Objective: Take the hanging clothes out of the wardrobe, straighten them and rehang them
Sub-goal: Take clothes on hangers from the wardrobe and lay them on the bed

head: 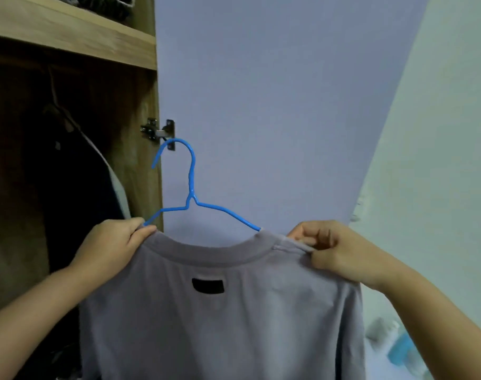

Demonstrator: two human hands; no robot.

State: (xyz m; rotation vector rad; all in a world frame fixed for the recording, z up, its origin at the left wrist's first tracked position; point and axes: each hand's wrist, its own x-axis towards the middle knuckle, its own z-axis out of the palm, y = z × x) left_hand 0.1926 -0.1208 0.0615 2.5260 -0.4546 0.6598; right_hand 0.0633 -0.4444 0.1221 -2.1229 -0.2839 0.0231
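Head view: 2 bare forearms reach up from the lower corners and meet at the shoulders of a grey T-shirt (220, 311), which hangs closest to the camera, filling the lower middle of the frame. A black label (208, 285) sits just below its ribbed collar. The left hand (113, 242) comes in from the lower left with its back turned to the camera; its fingers curl over the shirt's left shoulder seam and pinch the cloth right where the hanger wire enters the collar. The right hand (335, 250) comes in from the lower right, wrist bent inward, fingers folded together and clamped on a fold of the right shoulder seam, with the thumb under the cloth.

Just beyond the hands, the blue wire hanger (191, 187) rises out of the neck opening, both its arms running under the shirt's shoulders. Its hook rests on the metal hinge (158, 131) of the open wardrobe door (261, 91), whose pale lilac face stands behind it. Farther left, the wooden wardrobe (69, 37) shows a shelf above a dark hanging space, where another dark garment (77, 174) hangs. A pale wall (439, 133) lies at the right.
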